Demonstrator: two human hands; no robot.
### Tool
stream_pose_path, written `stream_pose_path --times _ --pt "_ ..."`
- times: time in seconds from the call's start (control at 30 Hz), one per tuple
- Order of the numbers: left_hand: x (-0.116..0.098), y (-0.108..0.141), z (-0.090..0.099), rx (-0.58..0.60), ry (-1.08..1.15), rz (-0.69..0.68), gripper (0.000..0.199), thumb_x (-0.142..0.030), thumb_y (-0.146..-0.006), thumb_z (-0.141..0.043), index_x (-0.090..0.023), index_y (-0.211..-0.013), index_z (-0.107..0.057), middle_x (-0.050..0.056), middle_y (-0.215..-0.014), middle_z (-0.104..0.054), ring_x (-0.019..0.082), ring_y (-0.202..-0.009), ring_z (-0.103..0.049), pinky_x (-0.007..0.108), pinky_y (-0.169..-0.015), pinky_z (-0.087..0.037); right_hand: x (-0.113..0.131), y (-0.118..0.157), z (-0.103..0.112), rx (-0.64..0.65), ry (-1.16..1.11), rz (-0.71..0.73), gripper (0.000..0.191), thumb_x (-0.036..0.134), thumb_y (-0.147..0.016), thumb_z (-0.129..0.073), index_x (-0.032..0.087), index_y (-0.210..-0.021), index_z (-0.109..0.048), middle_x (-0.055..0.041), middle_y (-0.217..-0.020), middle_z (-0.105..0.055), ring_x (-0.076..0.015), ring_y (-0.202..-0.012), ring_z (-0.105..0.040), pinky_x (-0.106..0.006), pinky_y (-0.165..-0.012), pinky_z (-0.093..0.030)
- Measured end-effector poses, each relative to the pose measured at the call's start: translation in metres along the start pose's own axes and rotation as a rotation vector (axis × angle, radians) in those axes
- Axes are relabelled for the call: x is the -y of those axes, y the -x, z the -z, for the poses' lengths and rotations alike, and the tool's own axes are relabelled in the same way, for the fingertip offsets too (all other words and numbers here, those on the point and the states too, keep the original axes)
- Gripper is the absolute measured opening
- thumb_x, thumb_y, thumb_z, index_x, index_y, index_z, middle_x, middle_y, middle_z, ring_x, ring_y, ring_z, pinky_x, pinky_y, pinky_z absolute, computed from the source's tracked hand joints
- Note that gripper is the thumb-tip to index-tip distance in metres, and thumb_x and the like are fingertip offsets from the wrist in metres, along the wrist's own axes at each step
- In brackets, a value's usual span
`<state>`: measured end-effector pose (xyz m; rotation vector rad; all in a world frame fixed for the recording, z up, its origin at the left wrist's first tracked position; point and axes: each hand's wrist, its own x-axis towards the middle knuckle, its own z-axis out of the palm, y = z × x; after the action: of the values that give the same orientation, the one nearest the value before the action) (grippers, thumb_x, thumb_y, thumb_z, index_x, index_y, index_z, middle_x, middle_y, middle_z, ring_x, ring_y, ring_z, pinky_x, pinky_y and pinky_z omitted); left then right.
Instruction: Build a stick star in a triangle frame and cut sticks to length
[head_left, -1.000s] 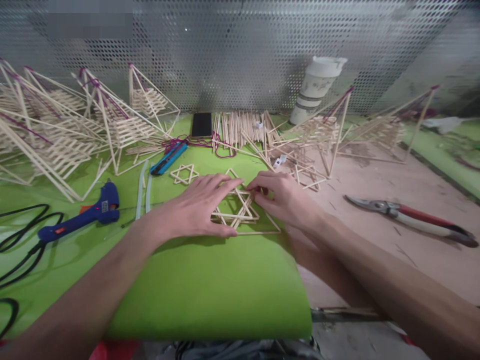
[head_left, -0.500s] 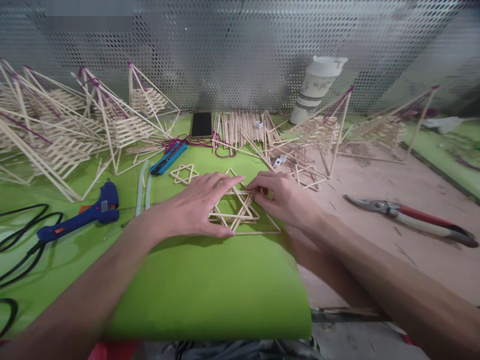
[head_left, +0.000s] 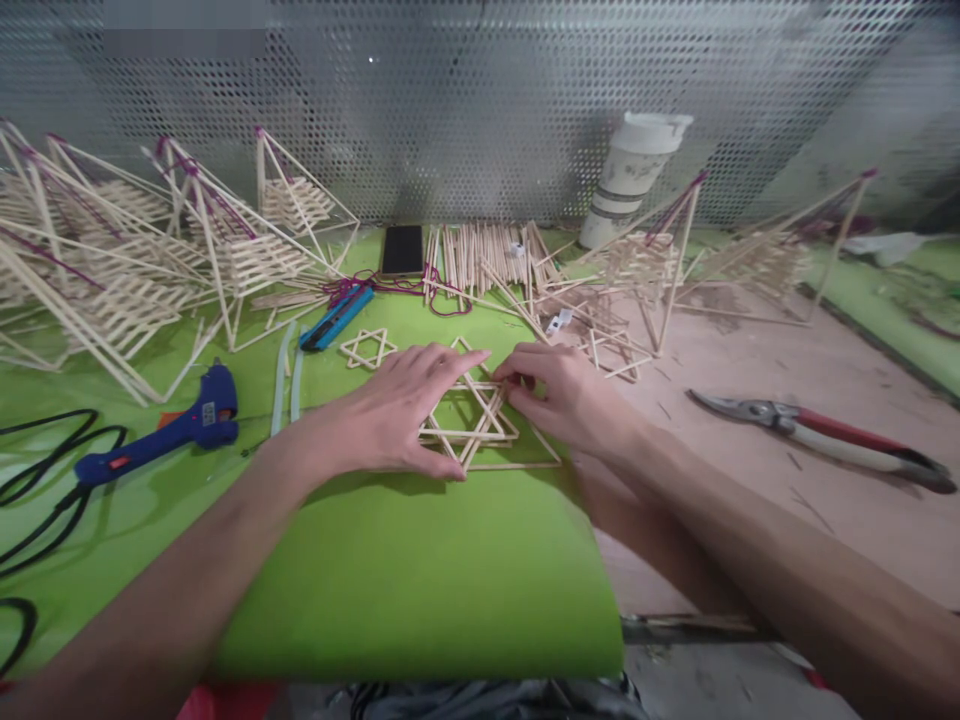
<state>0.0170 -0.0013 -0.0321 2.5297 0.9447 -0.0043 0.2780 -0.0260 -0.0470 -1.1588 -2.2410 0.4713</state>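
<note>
A six-pointed star made of thin wooden sticks (head_left: 480, 434) lies in front of me on the green sheet, with a triangle of sticks (head_left: 525, 465) showing beneath it. My left hand (head_left: 397, 410) spreads over the star's left side, thumb by the bottom point and fingers stretched towards the top. At the star's upper right corner, the fingers of my right hand (head_left: 551, 390) are pinched together on the sticks. What lies under my left palm is hidden. A smaller stick star (head_left: 367, 348) rests just beyond my left hand.
Blue glue gun (head_left: 202, 410), glue sticks (head_left: 283, 375) and blue cutter (head_left: 337, 316) sit left. Pruning shears (head_left: 817, 430) lie right. Behind are a phone (head_left: 403, 249), loose sticks (head_left: 480, 258), a white cup (head_left: 634, 175) and several stick pyramids (head_left: 262, 245) before a perforated metal panel (head_left: 480, 110).
Almost nothing differs. Both hands keep their places on the star, with only a very slight shift at the left thumb.
</note>
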Motion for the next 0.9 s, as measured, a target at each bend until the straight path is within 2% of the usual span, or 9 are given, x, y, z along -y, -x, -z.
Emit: stream_pose_path --times 0.13,0.33,0.6,0.9 --pt "-0.0033 0.0007 0.0024 -0.031 -0.025 -0.009 0.124 -0.083 -0.077 -0.073 -0.029 -0.173 -0.017 0.019 -0.157 -0.047 0.044 -0.136 -0.050 0.063 -0.114 -0.041 -0.0004 0.0000 -0.0006 -0.013 -0.003 0.010 0.017 0.004 -0.097 -0.062 0.009 -0.097 -0.078 -0.0089 -0.093 -0.078 -0.0177 -0.074 -0.070 -0.035 -0.070 -0.060" --pt "-0.0089 0.0009 0.0066 -0.066 -0.075 -0.020 0.109 -0.063 -0.084 -0.074 -0.022 -0.171 -0.022 0.020 -0.154 -0.050 0.043 -0.135 -0.050 0.062 -0.112 -0.042 -0.0013 0.0005 -0.0009 -0.002 0.010 -0.007 0.016 0.003 -0.096 -0.063 0.008 -0.098 -0.078 -0.0096 -0.094 -0.077 -0.0178 -0.075 -0.070 -0.035 -0.070 -0.059" --pt "-0.0096 0.0032 0.0057 -0.144 -0.192 -0.070 0.107 -0.060 -0.086 -0.071 -0.018 -0.172 -0.023 0.020 -0.155 -0.055 0.042 -0.139 -0.052 0.064 -0.120 -0.035 0.0008 -0.0009 0.0010 -0.001 0.041 -0.001 0.018 0.001 -0.094 -0.064 0.009 -0.100 -0.079 -0.0077 -0.092 -0.077 -0.0167 -0.072 -0.068 -0.032 -0.068 -0.057" --pt "-0.0078 0.0062 0.0095 -0.183 -0.161 -0.083 0.108 -0.062 -0.085 -0.073 -0.020 -0.171 -0.024 0.020 -0.161 -0.052 0.042 -0.143 -0.052 0.061 -0.118 -0.040 0.0037 -0.0014 0.0024 -0.005 0.011 0.009 0.017 0.003 -0.096 -0.064 0.007 -0.100 -0.079 -0.0107 -0.094 -0.079 -0.0174 -0.073 -0.071 -0.034 -0.069 -0.061"
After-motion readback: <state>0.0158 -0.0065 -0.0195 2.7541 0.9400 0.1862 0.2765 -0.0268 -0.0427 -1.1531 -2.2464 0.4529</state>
